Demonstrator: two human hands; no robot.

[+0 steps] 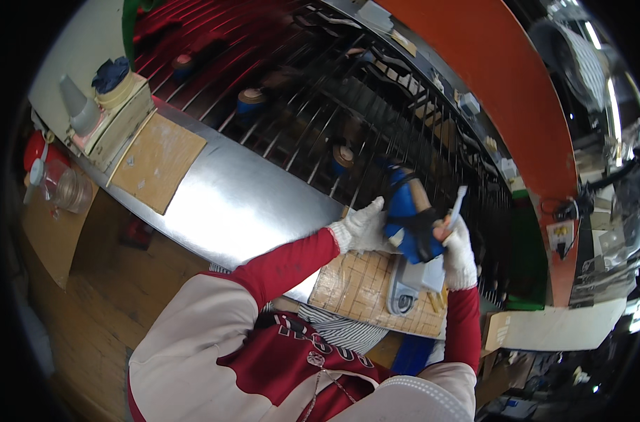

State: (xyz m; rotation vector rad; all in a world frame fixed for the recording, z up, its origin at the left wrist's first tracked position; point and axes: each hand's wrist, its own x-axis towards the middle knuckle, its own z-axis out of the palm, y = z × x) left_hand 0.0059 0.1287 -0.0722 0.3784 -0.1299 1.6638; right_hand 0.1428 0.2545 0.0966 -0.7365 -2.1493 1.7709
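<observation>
Well, blue shoe (405, 208) between left grip (363, 224) and right grip (460, 257).

Each hand (461, 264): white knit glove (357, 228) | forearm sleeves (292, 266): deep red | top (190, 327): cream and deep red, lettered front

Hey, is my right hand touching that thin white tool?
Touching. The head view shows the thin white tool sticking up out of the grip of the right hand, with no gap visible.
</observation>
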